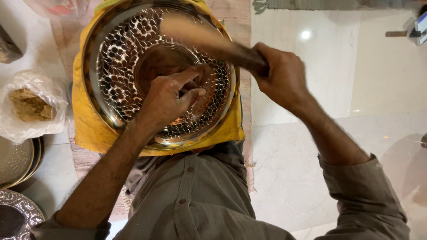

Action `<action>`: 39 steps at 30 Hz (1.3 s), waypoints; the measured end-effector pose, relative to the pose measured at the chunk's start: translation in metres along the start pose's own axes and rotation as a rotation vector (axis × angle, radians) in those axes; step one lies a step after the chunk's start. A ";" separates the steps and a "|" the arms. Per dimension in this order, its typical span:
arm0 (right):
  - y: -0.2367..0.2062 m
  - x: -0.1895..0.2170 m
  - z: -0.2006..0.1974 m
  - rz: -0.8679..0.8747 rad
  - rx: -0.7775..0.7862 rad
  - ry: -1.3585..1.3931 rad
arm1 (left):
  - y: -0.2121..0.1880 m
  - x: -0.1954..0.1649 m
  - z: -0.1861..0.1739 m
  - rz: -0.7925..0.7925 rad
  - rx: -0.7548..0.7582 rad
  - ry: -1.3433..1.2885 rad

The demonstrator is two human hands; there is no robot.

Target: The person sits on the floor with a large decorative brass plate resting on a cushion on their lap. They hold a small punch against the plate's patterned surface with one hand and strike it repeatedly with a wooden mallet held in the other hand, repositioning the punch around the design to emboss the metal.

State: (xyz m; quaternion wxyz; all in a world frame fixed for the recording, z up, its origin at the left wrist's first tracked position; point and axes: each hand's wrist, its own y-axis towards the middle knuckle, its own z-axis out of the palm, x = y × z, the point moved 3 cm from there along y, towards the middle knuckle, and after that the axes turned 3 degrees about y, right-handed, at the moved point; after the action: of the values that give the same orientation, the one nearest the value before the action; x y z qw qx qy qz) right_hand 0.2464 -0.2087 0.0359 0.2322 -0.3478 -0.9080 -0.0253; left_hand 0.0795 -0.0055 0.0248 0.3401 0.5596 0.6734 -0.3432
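Wooden mallet (209, 42) gripped in rt hand (282, 75), lt hand (167, 98) fingers (191, 73) pinched on embossed plate (120, 53)

Pale marble floor (307, 146): plastic bag (31, 106), stacked metal plates (18, 162), woven mat (235, 18).

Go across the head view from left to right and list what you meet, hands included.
Clear plastic bag of brown lumps → left hand resting on the patterned metal plate, which lies on a yellow cloth → right hand gripping a blurred wooden tool → pale marble floor.
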 end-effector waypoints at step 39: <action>-0.118 -0.006 0.051 0.194 -0.720 0.994 | -0.002 0.030 0.003 -0.020 -0.089 -0.153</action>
State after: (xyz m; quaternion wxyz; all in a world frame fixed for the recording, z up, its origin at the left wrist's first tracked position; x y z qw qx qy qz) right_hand 0.1535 -0.2910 0.0012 0.4964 -0.4319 -0.5902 -0.4677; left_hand 0.0735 0.0070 -0.0018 0.4118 0.5092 0.6655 -0.3581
